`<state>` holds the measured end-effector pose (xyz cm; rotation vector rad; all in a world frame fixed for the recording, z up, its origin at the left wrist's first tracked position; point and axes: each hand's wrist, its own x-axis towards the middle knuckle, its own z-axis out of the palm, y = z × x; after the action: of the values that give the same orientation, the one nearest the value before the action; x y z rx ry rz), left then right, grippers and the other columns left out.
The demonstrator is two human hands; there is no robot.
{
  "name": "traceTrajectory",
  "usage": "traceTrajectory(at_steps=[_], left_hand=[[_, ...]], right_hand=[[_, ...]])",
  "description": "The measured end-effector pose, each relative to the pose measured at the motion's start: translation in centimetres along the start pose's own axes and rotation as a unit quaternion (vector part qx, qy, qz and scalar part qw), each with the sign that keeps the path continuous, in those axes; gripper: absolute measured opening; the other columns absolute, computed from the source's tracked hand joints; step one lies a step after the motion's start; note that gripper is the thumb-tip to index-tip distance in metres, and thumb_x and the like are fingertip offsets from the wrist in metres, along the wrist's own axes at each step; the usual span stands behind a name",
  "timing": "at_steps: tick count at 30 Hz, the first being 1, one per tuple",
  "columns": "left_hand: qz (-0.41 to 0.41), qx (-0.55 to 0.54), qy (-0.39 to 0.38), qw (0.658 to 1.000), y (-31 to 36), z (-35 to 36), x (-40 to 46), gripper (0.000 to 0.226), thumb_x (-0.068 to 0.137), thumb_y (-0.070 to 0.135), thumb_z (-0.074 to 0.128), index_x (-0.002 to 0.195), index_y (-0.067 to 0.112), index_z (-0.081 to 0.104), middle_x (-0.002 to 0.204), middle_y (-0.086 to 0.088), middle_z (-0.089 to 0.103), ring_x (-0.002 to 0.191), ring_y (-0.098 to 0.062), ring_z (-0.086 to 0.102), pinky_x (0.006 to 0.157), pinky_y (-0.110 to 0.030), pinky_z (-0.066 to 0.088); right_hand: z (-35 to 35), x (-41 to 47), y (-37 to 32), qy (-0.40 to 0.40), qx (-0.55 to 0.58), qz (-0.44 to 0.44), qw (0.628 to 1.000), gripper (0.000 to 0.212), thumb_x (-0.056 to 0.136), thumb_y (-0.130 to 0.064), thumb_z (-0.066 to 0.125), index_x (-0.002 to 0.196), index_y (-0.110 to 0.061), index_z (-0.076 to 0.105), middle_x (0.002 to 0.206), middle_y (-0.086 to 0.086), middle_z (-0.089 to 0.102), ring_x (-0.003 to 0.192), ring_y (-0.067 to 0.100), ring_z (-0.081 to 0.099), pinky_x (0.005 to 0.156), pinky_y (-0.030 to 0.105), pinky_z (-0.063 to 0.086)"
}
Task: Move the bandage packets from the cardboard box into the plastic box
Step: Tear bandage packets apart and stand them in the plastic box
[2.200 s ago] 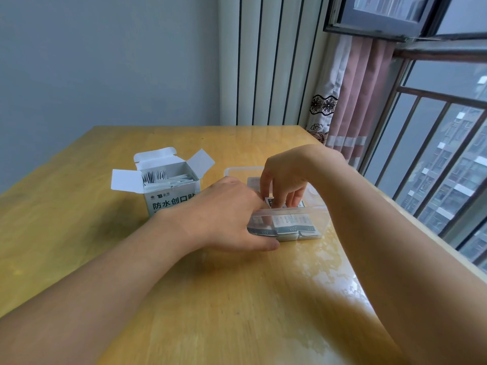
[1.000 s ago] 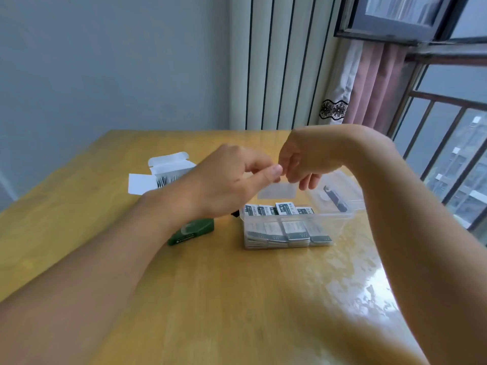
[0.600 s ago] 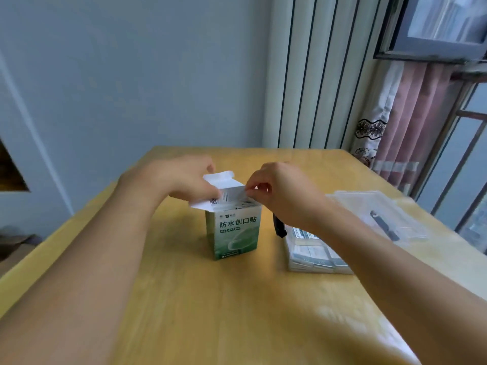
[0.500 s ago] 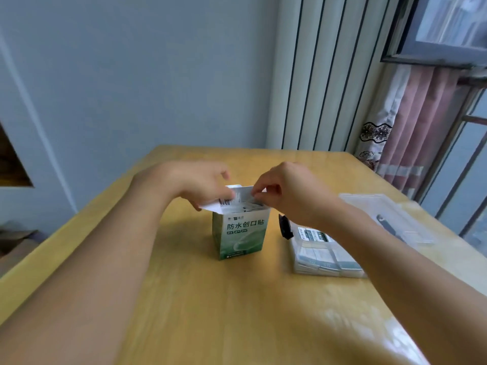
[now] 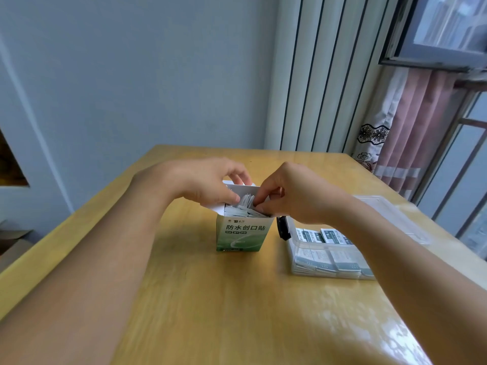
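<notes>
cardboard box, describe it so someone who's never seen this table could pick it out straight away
On the wooden table, between the person's two hands, stands the cardboard box, just left of the clear plastic box. It is the only upright green-and-white carton, printed on its front, with its white top flaps open and packets showing inside.

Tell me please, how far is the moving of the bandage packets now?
Done: many packets lie stacked in the plastic box. In hand: both the left hand and right hand reach into the cardboard box, fingers among its bandage packets. Left: those packets.
</notes>
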<state>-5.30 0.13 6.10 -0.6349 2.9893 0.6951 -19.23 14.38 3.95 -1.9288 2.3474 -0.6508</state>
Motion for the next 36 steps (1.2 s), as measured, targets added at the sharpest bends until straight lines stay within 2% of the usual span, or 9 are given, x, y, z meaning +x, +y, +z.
traceTrajectory(at_steps=[4,8,12,15,18,23,28,31,36], left_hand=[[0.012,-0.005,0.007,1.0,-0.2,0.0,0.0,0.031,0.095,0.026,0.066,0.12,0.042,0.06,0.123,0.025,0.058,0.093,-0.011,0.067,0.076,-0.033,0.057],[0.024,0.0,0.019,1.0,-0.1,0.1,0.2,0.027,0.095,0.028,0.064,0.118,0.043,0.061,0.124,0.026,0.059,0.091,-0.004,0.064,0.078,-0.03,0.054],[0.031,0.017,0.021,0.999,0.1,0.3,0.5,0.029,0.095,0.026,0.064,0.12,0.041,0.061,0.122,0.025,0.06,0.09,0.005,0.06,0.073,-0.025,0.047],[0.034,0.013,0.025,0.999,0.1,0.2,0.4,0.029,0.096,0.026,0.064,0.121,0.04,0.061,0.123,0.026,0.06,0.096,0.004,0.06,0.084,-0.027,0.051],[0.038,0.02,0.027,0.999,0.3,0.1,0.5,0.029,0.094,0.027,0.066,0.119,0.043,0.062,0.122,0.027,0.06,0.1,0.0,0.061,0.093,-0.033,0.052],[0.036,0.034,0.028,0.998,0.2,0.2,0.5,0.028,0.094,0.028,0.067,0.117,0.042,0.062,0.121,0.026,0.061,0.099,0.003,0.06,0.091,-0.033,0.051],[0.047,0.029,0.031,0.998,0.0,0.2,0.7,0.028,0.094,0.027,0.066,0.12,0.039,0.062,0.123,0.024,0.062,0.093,0.008,0.057,0.082,-0.028,0.049],[0.048,0.026,0.03,0.998,-0.2,0.2,0.7,0.028,0.095,0.028,0.066,0.118,0.041,0.063,0.123,0.025,0.062,0.093,0.007,0.057,0.083,-0.028,0.049],[0.054,0.024,0.029,0.998,-0.2,0.2,0.8,0.028,0.095,0.028,0.066,0.119,0.041,0.063,0.123,0.025,0.062,0.093,0.009,0.057,0.085,-0.029,0.05]], right_hand=[[-0.3,0.0,0.0,-0.022,0.019,0.006,1.0,0.009,0.082,-0.023,0.079,0.09,-0.023,0.081,0.07,0.002,0.072,0.053,0.006,0.051,0.05,0.014,0.038],[-0.5,-0.1,0.1,-0.025,0.011,0.008,1.0,0.011,0.083,-0.022,0.078,0.093,-0.023,0.082,0.072,0.001,0.072,0.053,0.005,0.049,0.05,0.013,0.038],[-0.5,-0.2,-0.1,-0.037,0.009,-0.003,0.999,0.01,0.084,-0.025,0.076,0.092,-0.024,0.082,0.069,-0.003,0.07,0.055,0.005,0.049,0.05,0.014,0.036],[-0.8,-0.2,0.0,-0.044,0.013,0.004,0.999,0.012,0.082,-0.022,0.077,0.092,-0.026,0.082,0.064,-0.006,0.064,0.054,0.006,0.047,0.048,0.012,0.034],[-0.2,-0.2,-0.2,-0.005,-0.031,-0.003,1.0,0.016,0.082,-0.015,0.072,0.092,-0.023,0.082,0.055,-0.012,0.055,0.053,0.008,0.047,0.054,0.022,0.042],[0.6,-0.1,-0.3,0.033,-0.061,-0.018,0.997,0.021,0.081,-0.012,0.066,0.092,-0.022,0.081,0.059,-0.011,0.055,0.057,0.007,0.048,0.062,0.032,0.052],[0.4,0.1,0.1,0.023,-0.029,-0.009,0.999,0.016,0.086,-0.013,0.068,0.091,-0.021,0.081,0.069,-0.006,0.068,0.06,0.006,0.055,0.059,0.021,0.046],[0.3,0.1,0.3,0.015,-0.001,-0.002,1.0,0.011,0.087,-0.015,0.07,0.087,-0.019,0.081,0.064,-0.012,0.064,0.054,-0.002,0.052,0.052,0.011,0.038],[0.2,0.2,0.9,0.007,0.037,0.014,0.999,0.009,0.088,-0.017,0.072,0.087,-0.019,0.08,0.061,-0.014,0.061,0.048,-0.006,0.05,0.049,0.009,0.038]])
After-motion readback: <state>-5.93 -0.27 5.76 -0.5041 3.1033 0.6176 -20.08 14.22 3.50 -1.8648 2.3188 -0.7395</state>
